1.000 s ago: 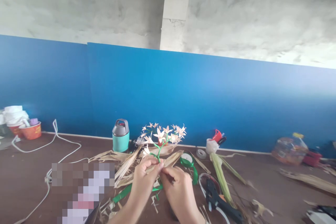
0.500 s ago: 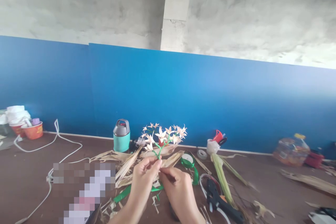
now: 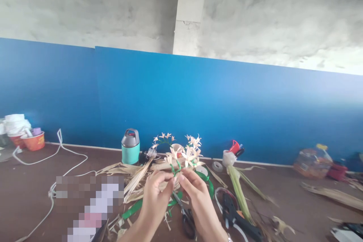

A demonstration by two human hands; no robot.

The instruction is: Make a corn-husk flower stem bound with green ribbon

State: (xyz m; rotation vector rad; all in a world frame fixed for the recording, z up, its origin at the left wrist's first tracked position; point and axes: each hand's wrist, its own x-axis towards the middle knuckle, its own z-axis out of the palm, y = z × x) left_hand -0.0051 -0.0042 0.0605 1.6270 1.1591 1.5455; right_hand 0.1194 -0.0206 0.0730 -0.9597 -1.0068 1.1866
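My left hand (image 3: 154, 196) and my right hand (image 3: 198, 194) meet at the bottom centre, fingertips pinched together on the green wire stem of a small sprig of pale paper-like flowers (image 3: 184, 155). The sprig tilts up and to the right from my fingers. A pair of black-handled scissors (image 3: 185, 217) lies on the brown table (image 3: 34, 196) between my wrists. Green ribbon (image 3: 205, 178) curls just behind my right hand, and dried husk strips (image 3: 136, 179) lie under and left of my left hand.
A teal and grey flask (image 3: 130, 146) stands by the blue wall. More pale flowers (image 3: 164, 138) stand behind. A black glue gun (image 3: 235, 217), a green husk bundle (image 3: 238, 189), a tape roll (image 3: 217, 166), a white cord (image 3: 61, 151), orange cups (image 3: 32, 140) and a plastic bottle (image 3: 313, 162) lie around.
Both hands have shifted slightly right and the flower sprig has tipped to the right. My right hand has lifted, uncovering the scissors on the table.
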